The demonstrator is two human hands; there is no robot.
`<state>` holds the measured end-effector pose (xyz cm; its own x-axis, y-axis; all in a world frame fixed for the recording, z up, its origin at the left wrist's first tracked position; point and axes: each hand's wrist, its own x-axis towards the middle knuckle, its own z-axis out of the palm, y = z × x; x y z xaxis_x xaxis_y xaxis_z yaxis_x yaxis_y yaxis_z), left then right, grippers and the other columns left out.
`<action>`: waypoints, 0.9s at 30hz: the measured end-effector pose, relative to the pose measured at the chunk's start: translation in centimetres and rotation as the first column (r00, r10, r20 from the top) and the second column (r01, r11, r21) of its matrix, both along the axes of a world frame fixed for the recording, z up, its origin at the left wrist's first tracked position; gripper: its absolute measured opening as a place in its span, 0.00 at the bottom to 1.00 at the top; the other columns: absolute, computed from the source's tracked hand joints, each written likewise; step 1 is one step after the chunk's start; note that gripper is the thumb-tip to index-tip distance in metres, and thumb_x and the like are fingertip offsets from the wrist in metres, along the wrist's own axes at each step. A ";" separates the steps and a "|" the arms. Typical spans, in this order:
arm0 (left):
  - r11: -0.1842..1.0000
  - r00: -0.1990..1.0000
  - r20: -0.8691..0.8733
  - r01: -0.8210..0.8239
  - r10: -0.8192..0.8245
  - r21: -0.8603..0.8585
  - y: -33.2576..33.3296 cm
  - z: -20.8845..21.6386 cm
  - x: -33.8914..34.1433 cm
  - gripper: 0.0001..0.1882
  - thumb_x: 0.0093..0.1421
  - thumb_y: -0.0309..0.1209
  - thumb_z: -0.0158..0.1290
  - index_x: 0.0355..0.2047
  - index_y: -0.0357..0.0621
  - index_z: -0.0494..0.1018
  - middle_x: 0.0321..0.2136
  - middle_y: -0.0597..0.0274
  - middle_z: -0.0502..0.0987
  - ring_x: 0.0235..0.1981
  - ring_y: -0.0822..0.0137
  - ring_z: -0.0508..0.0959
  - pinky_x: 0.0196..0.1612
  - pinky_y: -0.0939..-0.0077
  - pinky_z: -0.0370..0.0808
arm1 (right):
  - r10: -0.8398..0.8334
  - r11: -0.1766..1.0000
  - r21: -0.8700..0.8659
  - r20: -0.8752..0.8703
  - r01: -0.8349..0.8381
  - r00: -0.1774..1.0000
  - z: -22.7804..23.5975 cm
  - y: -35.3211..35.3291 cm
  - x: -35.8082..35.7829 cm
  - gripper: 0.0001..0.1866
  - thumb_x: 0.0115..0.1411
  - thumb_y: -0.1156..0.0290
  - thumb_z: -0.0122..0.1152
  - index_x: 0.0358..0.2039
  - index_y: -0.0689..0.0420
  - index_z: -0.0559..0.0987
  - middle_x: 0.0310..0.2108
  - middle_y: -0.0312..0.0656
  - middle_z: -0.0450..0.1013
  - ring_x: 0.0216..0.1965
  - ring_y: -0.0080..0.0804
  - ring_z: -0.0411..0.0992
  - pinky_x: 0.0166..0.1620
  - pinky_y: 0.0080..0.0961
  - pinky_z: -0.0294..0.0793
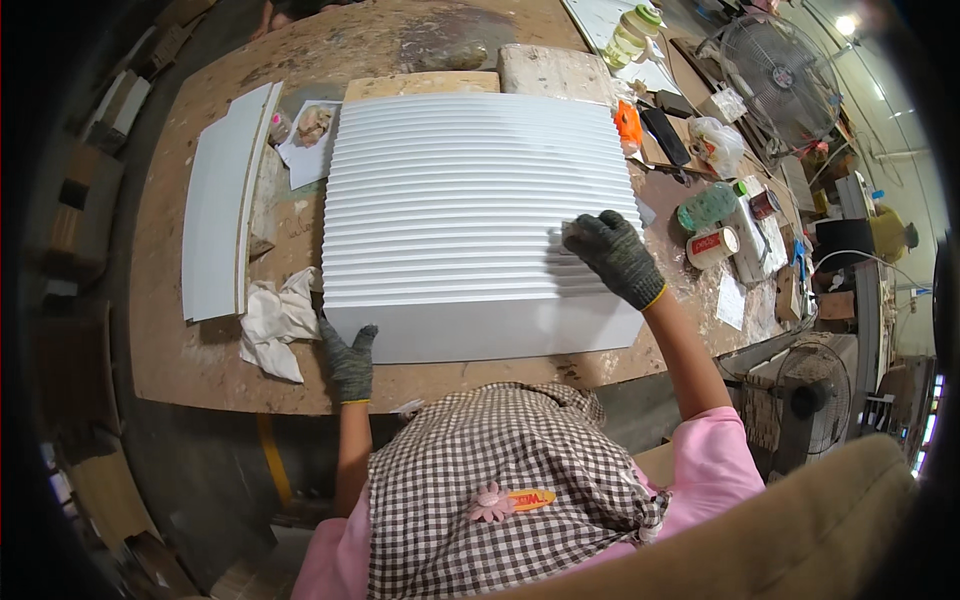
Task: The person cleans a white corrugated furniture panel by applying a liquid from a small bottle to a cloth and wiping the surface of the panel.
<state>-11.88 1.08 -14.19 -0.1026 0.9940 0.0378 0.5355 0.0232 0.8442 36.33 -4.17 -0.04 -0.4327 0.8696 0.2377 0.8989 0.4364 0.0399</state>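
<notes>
In front of me lies a white ribbed panel, its ridges running left to right, with a smooth flat strip along the near edge. My left hand, in a grey-green knit glove, grips the panel's near left corner, thumb on the top face and fingers along the left side. Over the right part of the ridges is my right hand, gloved alike. Its fingers are curled together around a small greyish piece at their tips, too unclear to name.
White boards and a crumpled white cloth lie on the left of the worktable. Along the right are a green bottle, a white-and-red container, an orange item and a fan. A wrapped block sits behind the panel.
</notes>
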 end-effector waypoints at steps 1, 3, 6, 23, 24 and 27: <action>1.000 1.000 -0.002 -0.010 0.010 0.001 0.0 0.0 -0.1 0.54 0.49 0.34 0.72 0.69 0.33 0.51 0.61 0.43 0.65 0.60 0.52 0.69 0.63 0.61 0.67 | 0.032 0.999 0.011 -0.010 -0.032 0.999 -0.1 0.8 -1.1 0.15 0.56 0.71 0.62 0.45 0.48 0.82 0.48 0.39 0.72 0.47 0.41 0.69 0.47 0.38 0.73; 0.999 1.000 0.029 -0.007 0.009 -0.036 0.0 0.2 0.2 0.54 0.49 0.34 0.72 0.69 0.34 0.51 0.61 0.44 0.66 0.59 0.53 0.69 0.63 0.61 0.68 | 0.097 0.994 0.049 -0.038 -0.095 0.995 -0.1 2.2 -3.1 0.13 0.57 0.71 0.59 0.43 0.50 0.81 0.43 0.40 0.68 0.41 0.41 0.68 0.41 0.38 0.74; 0.997 0.997 0.048 -0.052 0.055 -0.051 -0.3 0.8 0.7 0.54 0.49 0.34 0.72 0.69 0.34 0.52 0.60 0.43 0.66 0.59 0.53 0.69 0.63 0.61 0.68 | 0.137 0.990 0.036 -0.044 -0.136 0.990 -0.5 4.3 -6.1 0.14 0.56 0.71 0.59 0.44 0.49 0.81 0.45 0.40 0.69 0.43 0.42 0.68 0.42 0.37 0.74; 0.999 0.994 0.108 -0.024 0.028 -0.043 0.2 -0.2 0.4 0.55 0.49 0.30 0.72 0.70 0.32 0.49 0.64 0.46 0.62 0.63 0.55 0.64 0.67 0.62 0.61 | -0.457 0.848 -0.186 -0.732 0.497 0.506 -0.4 -6.1 1.0 0.17 0.58 0.72 0.70 0.49 0.53 0.84 0.43 0.43 0.74 0.42 0.34 0.76 0.42 0.28 0.77; 1.000 0.992 0.126 -0.020 0.023 -0.023 0.1 -0.3 0.2 0.55 0.50 0.30 0.72 0.70 0.32 0.49 0.64 0.46 0.61 0.63 0.56 0.64 0.68 0.62 0.61 | -0.459 0.845 -0.185 -0.731 0.501 0.505 -0.7 -6.5 1.0 0.17 0.58 0.72 0.70 0.49 0.53 0.84 0.43 0.43 0.74 0.42 0.34 0.76 0.42 0.28 0.77; 1.000 0.999 0.038 -0.014 0.014 -0.008 0.0 -0.3 0.1 0.53 0.54 0.33 0.69 0.71 0.32 0.47 0.66 0.43 0.60 0.66 0.53 0.62 0.69 0.63 0.58 | -0.551 0.764 -0.117 -0.631 0.635 0.547 -0.4 -5.7 -2.6 0.13 0.55 0.71 0.72 0.43 0.52 0.86 0.35 0.48 0.76 0.36 0.41 0.75 0.40 0.32 0.78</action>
